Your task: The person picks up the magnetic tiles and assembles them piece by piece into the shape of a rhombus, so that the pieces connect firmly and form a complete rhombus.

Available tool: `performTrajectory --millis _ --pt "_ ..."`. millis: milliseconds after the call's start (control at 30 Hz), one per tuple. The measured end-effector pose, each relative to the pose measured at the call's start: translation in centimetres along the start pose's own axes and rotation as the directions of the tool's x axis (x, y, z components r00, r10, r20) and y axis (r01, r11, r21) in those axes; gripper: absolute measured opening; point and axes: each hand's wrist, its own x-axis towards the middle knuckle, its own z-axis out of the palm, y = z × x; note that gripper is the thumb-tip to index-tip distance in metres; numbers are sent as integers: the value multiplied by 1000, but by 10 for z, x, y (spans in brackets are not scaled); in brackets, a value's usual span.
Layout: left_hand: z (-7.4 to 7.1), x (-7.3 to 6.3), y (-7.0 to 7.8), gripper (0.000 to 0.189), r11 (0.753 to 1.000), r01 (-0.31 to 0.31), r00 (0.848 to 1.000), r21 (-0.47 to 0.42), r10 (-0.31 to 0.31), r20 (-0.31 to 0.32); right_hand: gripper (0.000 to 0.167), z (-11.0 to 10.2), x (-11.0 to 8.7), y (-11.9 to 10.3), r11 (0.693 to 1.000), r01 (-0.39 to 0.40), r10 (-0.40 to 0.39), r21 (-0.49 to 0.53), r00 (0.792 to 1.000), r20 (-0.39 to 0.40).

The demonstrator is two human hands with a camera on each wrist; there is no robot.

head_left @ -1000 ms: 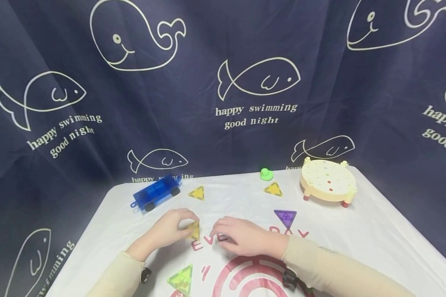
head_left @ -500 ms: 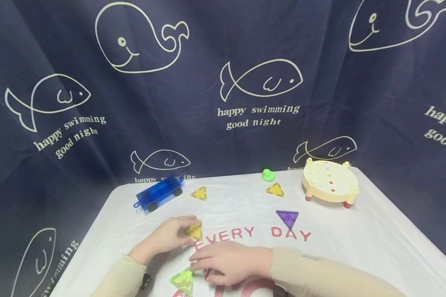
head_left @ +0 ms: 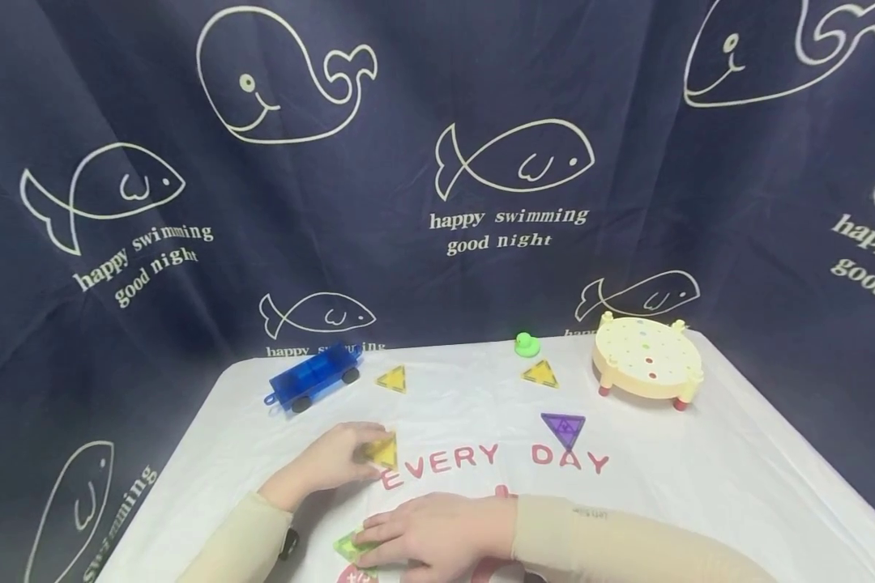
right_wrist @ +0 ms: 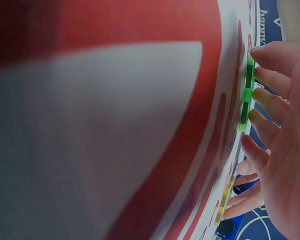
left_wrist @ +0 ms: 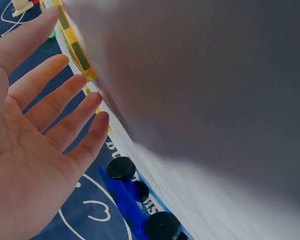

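Note:
My left hand (head_left: 338, 457) rests at a yellow triangular magnetic tile (head_left: 386, 452) lying left of the printed word EVERY. The left wrist view shows its fairly straight, spread fingers, with the thumb tip (left_wrist: 54, 14) at one end of the tile's edge. My right hand (head_left: 433, 534) lies palm down over a green triangular magnetic tile (head_left: 345, 547) nearer the front, covering much of it. In the right wrist view, its thumb and several fingertips touch the green tile's far side, fingers extended rather than curled.
A blue wheeled car base (head_left: 313, 377) stands back left. Two more yellow triangles, one (head_left: 392, 379) beside the car and another (head_left: 540, 373) farther right, lie near a purple triangle (head_left: 564, 429). A green duck (head_left: 527, 345) and a cream round stool-like toy (head_left: 646, 359) stand at the back right.
My right hand has moved from the printed letters toward the front left and onto the green tile. The left hand stays at its yellow tile, which now shows flatter on the table.

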Motion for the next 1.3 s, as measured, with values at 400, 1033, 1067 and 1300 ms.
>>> performTrajectory --millis 400,1033,1067,1300 --pt "-4 12 12 54 999 16 1000 46 -17 5 59 -1 -16 6 999 -32 33 41 999 -23" --pt "4 16 12 66 991 131 990 -27 -133 -47 59 3 -71 14 966 -161 181 204 980 -84" --pt "4 16 12 65 990 135 989 -25 -137 -51 59 3 -73 14 963 -168 188 209 979 -84" --pt "3 19 17 61 988 151 988 -28 -151 -21 55 3 -87 15 960 -198 222 197 969 -110"
